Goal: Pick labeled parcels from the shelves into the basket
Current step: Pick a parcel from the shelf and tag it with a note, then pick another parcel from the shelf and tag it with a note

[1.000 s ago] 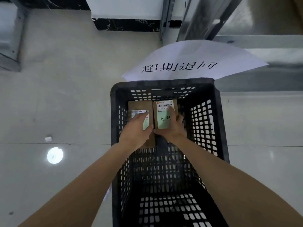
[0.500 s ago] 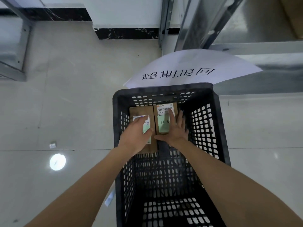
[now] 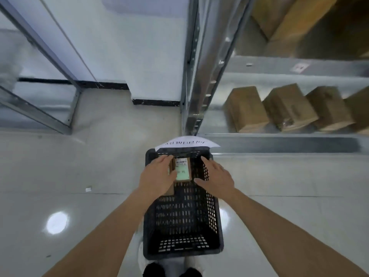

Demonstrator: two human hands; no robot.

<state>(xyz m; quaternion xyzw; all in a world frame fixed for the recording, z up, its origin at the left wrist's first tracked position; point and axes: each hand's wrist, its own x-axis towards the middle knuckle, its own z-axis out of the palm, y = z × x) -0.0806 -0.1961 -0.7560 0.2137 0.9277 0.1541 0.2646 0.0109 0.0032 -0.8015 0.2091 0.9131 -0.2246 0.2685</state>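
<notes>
Cardboard parcel (image 3: 182, 169) under left hand (image 3: 157, 176); right hand (image 3: 216, 176) spread, holding nothing.

White paper sheet (image 3: 186, 143), hanging at the far rim of the black basket (image 3: 181, 254): one line of black printed characters, too blurred here to read.

Labeled parcel (image 3: 182, 169), lying in the basket's far end: white shipping label with a small red mark at its top left and a barcode strip beneath it; under that a pale green sticker bearing a dark handwritten mark. None of it legible.

Shelf edge (image 3: 279, 65), upper right: a small square tag (image 3: 299, 67), its marking unreadable.

Brown boxes on shelf (image 3: 287, 108): no readable print.
</notes>
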